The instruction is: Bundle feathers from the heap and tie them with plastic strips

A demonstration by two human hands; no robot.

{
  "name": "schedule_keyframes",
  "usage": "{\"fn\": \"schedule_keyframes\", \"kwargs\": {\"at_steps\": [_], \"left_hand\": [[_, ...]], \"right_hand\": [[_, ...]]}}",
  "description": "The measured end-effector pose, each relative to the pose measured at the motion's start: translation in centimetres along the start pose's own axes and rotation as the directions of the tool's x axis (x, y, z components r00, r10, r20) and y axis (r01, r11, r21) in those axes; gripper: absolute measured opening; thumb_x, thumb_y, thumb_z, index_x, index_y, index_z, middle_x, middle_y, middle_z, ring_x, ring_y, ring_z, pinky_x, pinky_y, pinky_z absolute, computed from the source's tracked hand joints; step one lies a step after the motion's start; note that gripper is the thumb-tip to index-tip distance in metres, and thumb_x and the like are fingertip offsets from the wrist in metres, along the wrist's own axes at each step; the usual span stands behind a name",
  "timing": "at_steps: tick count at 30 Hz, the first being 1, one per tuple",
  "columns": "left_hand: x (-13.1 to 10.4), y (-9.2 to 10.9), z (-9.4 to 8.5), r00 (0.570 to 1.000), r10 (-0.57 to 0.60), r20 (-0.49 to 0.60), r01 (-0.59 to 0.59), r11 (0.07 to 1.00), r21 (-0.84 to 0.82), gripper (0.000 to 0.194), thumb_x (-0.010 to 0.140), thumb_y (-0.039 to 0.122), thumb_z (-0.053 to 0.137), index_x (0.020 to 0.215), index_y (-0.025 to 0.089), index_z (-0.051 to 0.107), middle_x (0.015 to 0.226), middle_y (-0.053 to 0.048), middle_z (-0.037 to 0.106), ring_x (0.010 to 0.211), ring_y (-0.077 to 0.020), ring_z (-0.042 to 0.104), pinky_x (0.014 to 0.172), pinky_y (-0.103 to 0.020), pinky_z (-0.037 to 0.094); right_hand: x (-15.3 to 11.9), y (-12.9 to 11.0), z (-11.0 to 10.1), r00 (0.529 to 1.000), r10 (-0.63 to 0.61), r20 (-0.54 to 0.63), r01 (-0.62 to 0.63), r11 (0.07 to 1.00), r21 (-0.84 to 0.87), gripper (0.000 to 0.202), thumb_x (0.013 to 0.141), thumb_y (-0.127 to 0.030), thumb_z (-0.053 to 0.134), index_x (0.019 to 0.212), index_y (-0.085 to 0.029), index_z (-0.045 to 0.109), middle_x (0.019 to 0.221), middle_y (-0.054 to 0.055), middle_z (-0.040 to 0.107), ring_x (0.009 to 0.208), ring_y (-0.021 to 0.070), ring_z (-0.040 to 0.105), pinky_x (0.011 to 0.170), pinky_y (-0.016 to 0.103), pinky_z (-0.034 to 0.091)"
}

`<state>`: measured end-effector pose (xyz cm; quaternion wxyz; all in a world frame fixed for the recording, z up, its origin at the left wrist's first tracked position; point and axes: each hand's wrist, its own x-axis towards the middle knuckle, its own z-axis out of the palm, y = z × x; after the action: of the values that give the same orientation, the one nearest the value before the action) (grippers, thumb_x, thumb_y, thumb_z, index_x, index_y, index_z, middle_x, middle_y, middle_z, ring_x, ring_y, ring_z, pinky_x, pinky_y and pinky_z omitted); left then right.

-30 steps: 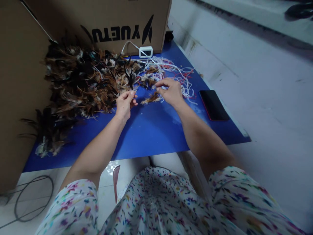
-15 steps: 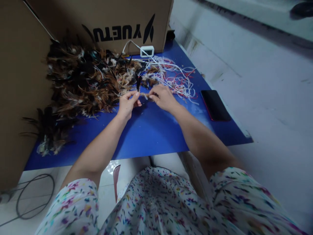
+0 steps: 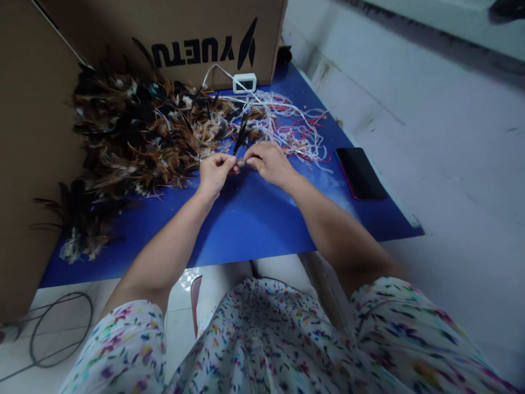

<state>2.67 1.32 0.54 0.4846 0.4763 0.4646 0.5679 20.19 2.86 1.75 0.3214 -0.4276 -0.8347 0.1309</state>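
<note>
My left hand (image 3: 216, 171) pinches a small dark feather (image 3: 240, 137) near its base, with the black tip pointing up and away from me. Close beside it, my right hand (image 3: 268, 163) has thumb and forefinger closed on the fluffy lower end of the same feather. Only a short brownish tuft shows between the two hands; the rest of the lower end is hidden by the fingers. A big heap of brown and black feathers (image 3: 135, 131) lies just beyond and to the left of my left hand.
Tangled white and red strips (image 3: 303, 134) lie beyond my right hand. A black phone (image 3: 361, 173) rests on the blue table (image 3: 254, 224) at right. A small white display device (image 3: 244, 83) stands before a cardboard box (image 3: 197, 27). A separate dark feather bunch (image 3: 84, 219) lies at left.
My right hand has moved slightly left, closing the gap to my left hand. The feather's black tip now leans more to the right.
</note>
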Motion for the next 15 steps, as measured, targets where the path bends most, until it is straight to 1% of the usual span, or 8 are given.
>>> {"fn": "schedule_keyframes", "kwargs": {"at_steps": [4,6,8,10,11,13,15], "left_hand": [[0.1,-0.2,-0.1,1.0,0.017,-0.018,-0.017,1.0,0.001,0.021,0.08,0.01,0.073,0.061,0.015,0.066,0.051,0.002,0.063,0.045,-0.0064,0.057,0.054,-0.017,0.05],[0.3,-0.3,-0.2,1.0,0.01,-0.03,-0.01,1.0,0.002,0.021,0.079,0.013,0.076,0.061,0.015,0.066,0.051,0.002,0.063,0.046,-0.0061,0.057,0.054,-0.016,0.05],[0.5,-0.4,-0.4,0.998,-0.002,-0.061,0.001,1.0,-0.023,0.021,0.078,0.017,0.079,0.061,0.015,0.065,0.053,0.002,0.064,0.048,-0.0065,0.059,0.057,-0.017,0.052],[0.8,-0.5,-0.6,0.994,-0.003,-0.11,-0.005,0.997,-0.079,0.023,0.078,0.02,0.08,0.063,0.015,0.064,0.056,0.001,0.065,0.052,-0.0074,0.062,0.062,-0.02,0.055],[1.0,-0.6,-0.7,0.99,0.0,-0.14,-0.016,0.994,-0.109,0.023,0.078,0.021,0.08,0.064,0.015,0.063,0.058,0.001,0.065,0.054,-0.0077,0.063,0.066,-0.022,0.057],[1.3,-0.8,-1.0,0.98,0.008,-0.198,-0.039,0.987,-0.153,0.023,0.079,0.023,0.079,0.066,0.015,0.062,0.062,0.002,0.065,0.059,-0.008,0.066,0.071,-0.024,0.059],[1.6,-1.0,-1.2,0.971,0.013,-0.238,-0.055,0.984,-0.168,0.023,0.08,0.023,0.079,0.067,0.016,0.061,0.065,0.002,0.066,0.063,-0.008,0.067,0.075,-0.025,0.06]], "right_hand": [[-0.1,-0.2,0.2,1.0,0.002,0.005,-0.002,1.0,0.003,0.018,0.086,-0.015,0.056,0.089,-0.02,0.073,0.09,0.006,0.075,0.09,0.0223,0.064,0.09,0.037,0.044],[-0.1,-0.2,0.4,1.0,-0.003,0.017,0.004,1.0,-0.024,0.019,0.088,-0.016,0.055,0.092,-0.021,0.073,0.094,0.006,0.076,0.093,0.0228,0.063,0.093,0.039,0.043],[-0.1,0.0,0.4,1.0,-0.01,0.006,0.01,0.998,-0.062,0.021,0.091,-0.019,0.054,0.098,-0.022,0.073,0.099,0.006,0.075,0.099,0.0239,0.063,0.097,0.042,0.043],[-0.1,0.9,0.0,0.999,0.008,-0.051,-0.014,0.994,-0.112,0.023,0.093,-0.022,0.053,0.105,-0.023,0.073,0.107,0.007,0.074,0.106,0.0261,0.062,0.1,0.045,0.042],[-0.1,1.5,-0.4,0.995,0.034,-0.097,-0.047,0.989,-0.138,0.024,0.093,-0.023,0.053,0.107,-0.024,0.072,0.111,0.007,0.073,0.109,0.0274,0.061,0.102,0.047,0.042],[-0.1,3.1,-1.4,0.974,0.107,-0.197,-0.143,0.973,-0.179,0.024,0.093,-0.024,0.052,0.105,-0.024,0.073,0.112,0.008,0.073,0.112,0.0297,0.061,0.102,0.05,0.044],[-0.2,4.8,-2.5,0.941,0.178,-0.288,-0.24,0.951,-0.194,0.024,0.092,-0.022,0.051,0.099,-0.024,0.074,0.107,0.009,0.073,0.108,0.0302,0.063,0.099,0.051,0.047]]}}
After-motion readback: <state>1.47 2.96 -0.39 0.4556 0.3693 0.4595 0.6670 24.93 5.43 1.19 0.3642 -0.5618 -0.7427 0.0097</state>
